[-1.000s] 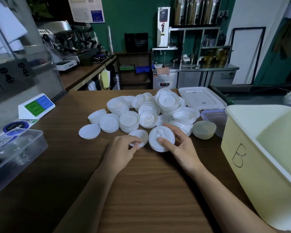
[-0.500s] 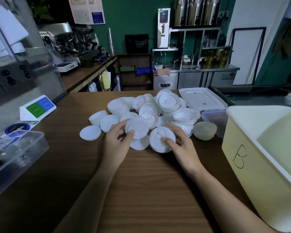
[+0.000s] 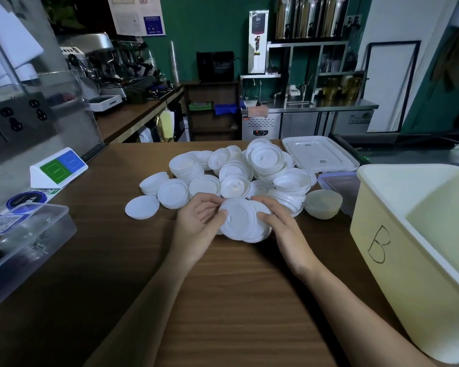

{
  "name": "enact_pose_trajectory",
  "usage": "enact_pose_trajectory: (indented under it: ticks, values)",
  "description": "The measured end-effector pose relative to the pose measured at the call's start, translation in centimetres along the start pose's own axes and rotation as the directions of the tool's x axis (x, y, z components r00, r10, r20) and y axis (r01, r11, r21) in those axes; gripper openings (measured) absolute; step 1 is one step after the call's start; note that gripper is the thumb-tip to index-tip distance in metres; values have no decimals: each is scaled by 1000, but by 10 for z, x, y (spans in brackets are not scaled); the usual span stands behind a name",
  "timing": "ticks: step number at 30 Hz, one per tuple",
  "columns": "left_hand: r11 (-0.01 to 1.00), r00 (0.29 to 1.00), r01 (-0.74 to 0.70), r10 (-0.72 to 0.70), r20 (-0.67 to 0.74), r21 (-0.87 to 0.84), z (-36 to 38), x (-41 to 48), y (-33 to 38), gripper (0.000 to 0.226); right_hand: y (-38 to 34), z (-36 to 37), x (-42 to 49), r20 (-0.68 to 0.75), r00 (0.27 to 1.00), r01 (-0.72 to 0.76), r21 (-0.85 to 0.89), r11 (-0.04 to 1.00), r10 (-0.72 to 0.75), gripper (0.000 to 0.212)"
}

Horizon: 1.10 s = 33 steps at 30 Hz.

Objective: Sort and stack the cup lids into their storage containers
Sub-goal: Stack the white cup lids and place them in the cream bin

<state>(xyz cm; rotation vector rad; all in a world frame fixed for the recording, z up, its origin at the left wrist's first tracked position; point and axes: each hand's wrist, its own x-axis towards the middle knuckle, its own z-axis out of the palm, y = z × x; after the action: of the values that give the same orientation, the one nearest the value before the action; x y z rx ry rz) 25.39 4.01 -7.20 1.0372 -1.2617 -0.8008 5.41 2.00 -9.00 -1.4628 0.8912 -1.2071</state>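
Note:
A heap of white cup lids covers the far middle of the wooden counter, some in short stacks. Just in front of it, both hands hold a small stack of white lids between them. My left hand grips its left edge, thumb on top. My right hand grips the right edge with curled fingers. A pale yellow bin marked "B" stands at the right. A clear plastic tub sits at the left edge.
A single flat lid lies left of the heap. A translucent bowl-shaped lid stack sits right of it, with a small clear box and a white container cover behind. A sign stand is at the left.
My left hand lifted a lid from the counter, carried it right and set it onto the lids under my right hand. Both hands now hold that stack together.

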Motion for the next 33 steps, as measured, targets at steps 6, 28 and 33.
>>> enact_pose_trajectory:
  ticks: [6, 28, 33]
  values:
    - [993, 984, -77, 61, 165, 95, 10, -7, 0, 22, 1, 3, -2, 34, 999, -1, -44, 999, 2, 36]
    - [997, 990, 1, -11, 141, 73, 12, -5, -8, 37, 1, 2, -1, -7, 1000, 20, 15, 1000, -20, 41]
    - [994, 976, 96, -106, 189, 61, 15, -4, -9, 26, 0, 1, -1, -21, 1000, 15, 96, 995, -13, 41]
